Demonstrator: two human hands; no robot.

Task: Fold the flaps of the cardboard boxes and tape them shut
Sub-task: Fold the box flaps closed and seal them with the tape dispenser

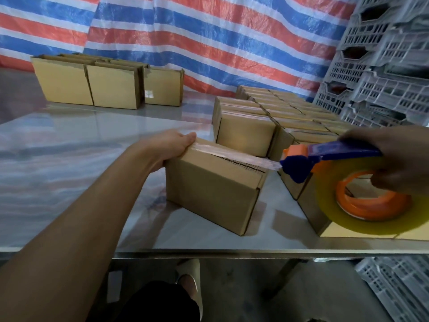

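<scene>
Box in work: cardboard box (216,189) sits mid tabletop (69,173), top flaps folded down, seam running far-left to near-right.
L hand: left hand (173,147) clamped on box's far-left top corner, thumb pinning the tape's start there.
R hand: right hand (399,159) closed round blue handle of tape dispenser (325,163); roll w/ orange core hangs below the hand.
Tape: clear strip (236,156) stretched taut along the seam from L thumb to dispenser's blade, just past box's right end.
Key relation: seam's long axis points straight at the dispenser; R hand lies off the box's right end, L hand at the opposite end. Prob next: pull down over right edge & cut.
Other boxes: closed stack (274,112) close behind-right; more boxes (92,84) far-left, well apart.
Risk: strip drifts off seam if box slips.
</scene>
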